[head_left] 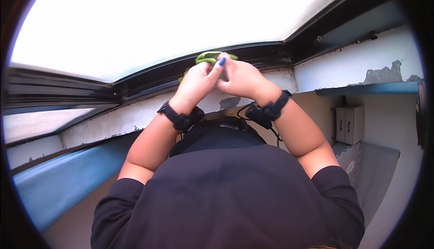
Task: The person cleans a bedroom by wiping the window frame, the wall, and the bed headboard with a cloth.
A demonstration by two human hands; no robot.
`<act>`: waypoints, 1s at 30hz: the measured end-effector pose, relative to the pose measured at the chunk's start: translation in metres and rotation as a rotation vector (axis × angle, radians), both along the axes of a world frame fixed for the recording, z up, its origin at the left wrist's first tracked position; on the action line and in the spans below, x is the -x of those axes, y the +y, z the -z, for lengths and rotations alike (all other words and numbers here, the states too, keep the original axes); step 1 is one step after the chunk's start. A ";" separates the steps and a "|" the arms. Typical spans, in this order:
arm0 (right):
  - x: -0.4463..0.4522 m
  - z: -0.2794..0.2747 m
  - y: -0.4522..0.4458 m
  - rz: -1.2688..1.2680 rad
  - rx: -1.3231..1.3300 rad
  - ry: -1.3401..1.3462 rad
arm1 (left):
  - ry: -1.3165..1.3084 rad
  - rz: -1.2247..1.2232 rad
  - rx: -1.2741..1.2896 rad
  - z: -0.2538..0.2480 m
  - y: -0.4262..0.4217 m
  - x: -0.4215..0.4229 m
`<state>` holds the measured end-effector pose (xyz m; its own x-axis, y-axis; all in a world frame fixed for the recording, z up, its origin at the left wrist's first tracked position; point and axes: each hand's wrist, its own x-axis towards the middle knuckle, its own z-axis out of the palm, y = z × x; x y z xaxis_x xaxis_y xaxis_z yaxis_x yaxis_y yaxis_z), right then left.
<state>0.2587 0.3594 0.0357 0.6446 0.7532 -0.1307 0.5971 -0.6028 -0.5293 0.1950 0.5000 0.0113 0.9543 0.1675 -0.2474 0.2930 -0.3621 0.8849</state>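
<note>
Both hands meet in front of me at the window sill. A long, thin green item (205,57), like a bean or pepper, curves above my fingers; its exact kind is unclear. My left hand (197,84) is closed, with its blue-nailed thumb pressed against the other hand's fingers, and the green item emerges from its top. My right hand (242,79) is closed too, its fingertips at the right end of the green item. Another bit of green shows just left of my left hand. The palms and most fingertips are hidden.
A black window frame (153,75) runs behind my hands, above a white sill with peeling paint (348,61). Bright glass fills the view beyond. A small white cabinet (350,124) stands at the right, and a blue surface (68,176) lies at the lower left.
</note>
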 end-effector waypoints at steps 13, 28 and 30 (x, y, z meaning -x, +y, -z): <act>-0.017 0.000 -0.039 0.068 0.055 0.118 | 0.095 0.135 -0.129 -0.009 -0.041 -0.031; -0.016 0.026 -0.151 0.260 -0.183 -0.098 | 0.089 0.093 0.206 0.010 -0.126 -0.097; -0.008 0.022 -0.157 0.292 -0.207 -0.085 | 0.011 0.047 0.367 0.009 -0.129 -0.092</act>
